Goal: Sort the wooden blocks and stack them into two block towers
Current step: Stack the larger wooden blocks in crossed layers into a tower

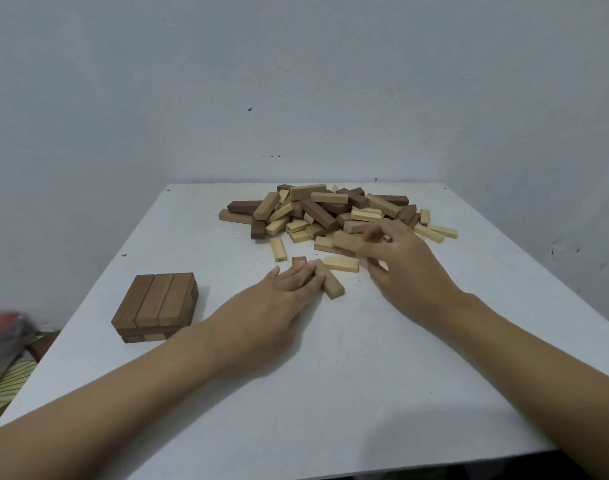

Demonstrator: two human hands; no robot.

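White desk [330, 393]: dark tower [154, 303] left, clear of pile [327, 209]; left hand [279, 299] grip flat, squaring two brown blocks [332, 286]; right hand [403, 265] grip pinches third block [345, 240], likely completing a layer.

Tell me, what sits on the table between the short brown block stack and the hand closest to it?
Nothing. In the head view, only bare white table separates the stack from the left hand.
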